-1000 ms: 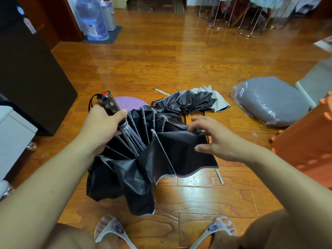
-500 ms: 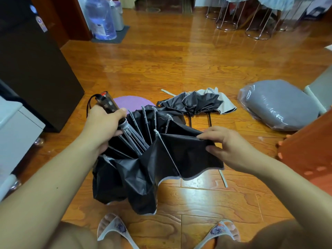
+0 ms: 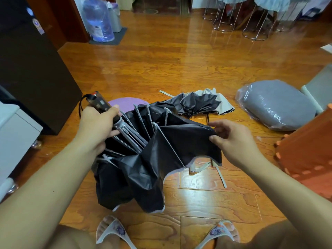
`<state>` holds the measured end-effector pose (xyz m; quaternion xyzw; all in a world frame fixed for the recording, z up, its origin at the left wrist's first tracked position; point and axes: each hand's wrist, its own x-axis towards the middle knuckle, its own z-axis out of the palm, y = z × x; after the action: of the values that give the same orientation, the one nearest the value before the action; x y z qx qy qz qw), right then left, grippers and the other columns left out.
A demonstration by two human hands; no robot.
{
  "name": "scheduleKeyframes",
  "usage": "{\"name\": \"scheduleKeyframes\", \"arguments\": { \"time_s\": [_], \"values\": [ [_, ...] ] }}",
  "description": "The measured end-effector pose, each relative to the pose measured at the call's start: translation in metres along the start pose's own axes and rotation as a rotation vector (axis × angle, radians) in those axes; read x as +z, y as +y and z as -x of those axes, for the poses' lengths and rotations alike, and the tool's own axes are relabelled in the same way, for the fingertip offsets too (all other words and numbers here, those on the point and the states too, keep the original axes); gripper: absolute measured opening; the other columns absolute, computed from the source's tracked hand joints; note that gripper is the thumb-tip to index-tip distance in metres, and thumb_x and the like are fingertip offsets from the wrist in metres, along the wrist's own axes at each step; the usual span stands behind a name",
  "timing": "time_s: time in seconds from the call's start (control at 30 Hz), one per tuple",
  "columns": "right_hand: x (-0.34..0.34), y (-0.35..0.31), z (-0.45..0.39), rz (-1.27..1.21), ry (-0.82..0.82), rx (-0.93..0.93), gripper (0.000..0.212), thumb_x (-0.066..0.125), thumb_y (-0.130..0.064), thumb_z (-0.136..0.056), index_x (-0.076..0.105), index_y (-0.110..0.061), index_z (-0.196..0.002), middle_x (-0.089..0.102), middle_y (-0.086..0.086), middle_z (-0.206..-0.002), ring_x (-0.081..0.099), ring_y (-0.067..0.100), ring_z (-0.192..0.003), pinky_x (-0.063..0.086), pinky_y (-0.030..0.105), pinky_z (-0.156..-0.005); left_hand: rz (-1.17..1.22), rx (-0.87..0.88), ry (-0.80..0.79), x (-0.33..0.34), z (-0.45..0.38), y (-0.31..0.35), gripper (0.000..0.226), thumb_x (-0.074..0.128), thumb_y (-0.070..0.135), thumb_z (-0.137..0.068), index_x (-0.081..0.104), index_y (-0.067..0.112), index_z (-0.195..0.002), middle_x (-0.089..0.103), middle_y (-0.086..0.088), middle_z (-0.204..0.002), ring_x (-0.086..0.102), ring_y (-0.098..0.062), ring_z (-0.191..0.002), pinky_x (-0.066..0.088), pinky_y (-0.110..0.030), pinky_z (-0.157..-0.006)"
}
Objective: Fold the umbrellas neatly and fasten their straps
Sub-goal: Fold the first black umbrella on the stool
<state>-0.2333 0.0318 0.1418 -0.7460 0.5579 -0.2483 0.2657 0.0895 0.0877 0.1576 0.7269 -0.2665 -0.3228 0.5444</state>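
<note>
A collapsed black umbrella (image 3: 143, 159) fills the centre of the frame, held above a wooden floor (image 3: 179, 69). Its long axis slants from the handle (image 3: 98, 103) at upper left down to loose canopy folds at lower centre. The left hand (image 3: 98, 126) grips the handle end, fingers curled around it. The right hand (image 3: 231, 139), at centre right, pinches the canopy's outer edge, stretching one panel sideways, so it is the hand nearer the fabric to be pleated. Behind, above centre, a second umbrella (image 3: 197, 103) lies unfolded on the floor. A grey wrapped cushion (image 3: 274, 105) sits at right.
</note>
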Motion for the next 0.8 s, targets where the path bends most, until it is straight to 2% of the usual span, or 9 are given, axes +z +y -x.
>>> {"name": "scheduleKeyframes", "arguments": {
  "time_s": [0.13,0.23,0.27,0.37,0.43,0.5,0.57,0.67,0.8],
  "values": [
    [0.001,0.002,0.001,-0.023,-0.054,0.007,0.027,0.067,-0.005,-0.091,0.073,-0.024,-0.109,0.067,-0.007,-0.093,0.058,0.003,-0.083,0.045,0.016,-0.064,0.042,-0.056,0.020,-0.006,-0.006,0.000,0.028,0.069,0.030,-0.097,0.066,0.008,-0.114,0.071,-0.010,-0.115,0.071,-0.024,-0.105,0.064,-0.042,-0.073],
    [0.002,0.000,-0.002,-0.020,-0.052,-0.048,0.025,0.068,-0.004,-0.088,0.074,-0.024,-0.101,0.062,-0.007,-0.090,0.058,0.015,-0.087,0.053,0.038,-0.079,0.002,-0.020,-0.020,-0.002,-0.001,0.000,0.024,0.067,0.028,-0.099,0.066,0.007,-0.110,0.072,-0.008,-0.109,0.071,-0.023,-0.103,0.063,-0.044,-0.075],
    [0.003,-0.001,-0.003,-0.033,-0.055,-0.077,0.024,0.069,-0.006,-0.088,0.073,-0.025,-0.101,0.059,-0.009,-0.089,0.058,0.017,-0.089,0.053,0.039,-0.083,-0.014,-0.001,-0.035,0.000,0.002,0.000,0.022,0.066,0.028,-0.099,0.066,0.008,-0.109,0.072,-0.007,-0.107,0.071,-0.023,-0.103,0.062,-0.043,-0.075],
    [0.008,-0.005,-0.004,-0.083,-0.111,-0.170,0.029,0.076,-0.024,-0.087,0.069,-0.030,-0.114,0.061,-0.012,-0.100,0.059,0.009,-0.099,0.050,0.029,-0.093,-0.059,0.056,-0.069,0.006,0.007,0.001,0.021,0.065,0.026,-0.099,0.065,0.007,-0.107,0.072,-0.008,-0.105,0.072,-0.023,-0.100,0.061,-0.041,-0.073],
    [0.014,-0.007,-0.006,-0.082,-0.113,-0.175,0.033,0.077,-0.034,-0.085,0.069,-0.029,-0.117,0.066,-0.012,-0.105,0.061,0.006,-0.099,0.050,0.027,-0.091,-0.087,0.082,-0.090,0.008,0.010,0.002,0.019,0.066,0.027,-0.099,0.065,0.009,-0.106,0.072,-0.008,-0.106,0.072,-0.023,-0.099,0.061,-0.042,-0.074],
    [0.015,-0.007,-0.009,-0.070,-0.075,-0.195,0.028,0.076,-0.031,-0.088,0.070,-0.028,-0.115,0.068,-0.013,-0.098,0.062,0.005,-0.094,0.052,0.033,-0.088,-0.100,0.090,-0.106,0.010,0.011,0.002,0.019,0.067,0.028,-0.098,0.065,0.011,-0.105,0.072,-0.007,-0.108,0.071,-0.024,-0.100,0.061,-0.042,-0.074],
    [0.009,-0.007,-0.012,-0.013,-0.103,-0.294,0.035,0.074,-0.025,-0.090,0.065,-0.032,-0.124,0.063,-0.018,-0.090,0.060,0.006,-0.087,0.052,0.038,-0.083,-0.108,0.088,-0.109,0.009,0.012,0.002,0.017,0.066,0.027,-0.099,0.064,0.011,-0.103,0.072,-0.007,-0.106,0.071,-0.024,-0.099,0.061,-0.042,-0.073],
    [-0.004,-0.005,-0.012,0.255,-0.291,-0.493,0.056,0.067,-0.023,-0.095,0.047,-0.043,-0.143,0.053,-0.016,-0.096,0.054,0.008,-0.088,0.047,0.033,-0.076,-0.106,0.071,-0.101,0.006,0.010,0.000,0.013,0.067,0.027,-0.098,0.064,0.014,-0.100,0.072,-0.006,-0.105,0.072,-0.026,-0.099,0.062,-0.044,-0.076],
    [0.000,-0.008,-0.007,0.402,-0.430,-0.500,0.047,0.062,-0.022,-0.097,0.054,-0.046,-0.137,0.044,-0.016,-0.101,0.052,0.012,-0.094,0.045,0.032,-0.079,-0.132,0.060,-0.089,0.002,0.006,-0.002,0.021,0.069,0.028,-0.097,0.063,0.012,-0.108,0.071,-0.007,-0.107,0.071,-0.023,-0.099,0.061,-0.041,-0.073]
  ]
}}
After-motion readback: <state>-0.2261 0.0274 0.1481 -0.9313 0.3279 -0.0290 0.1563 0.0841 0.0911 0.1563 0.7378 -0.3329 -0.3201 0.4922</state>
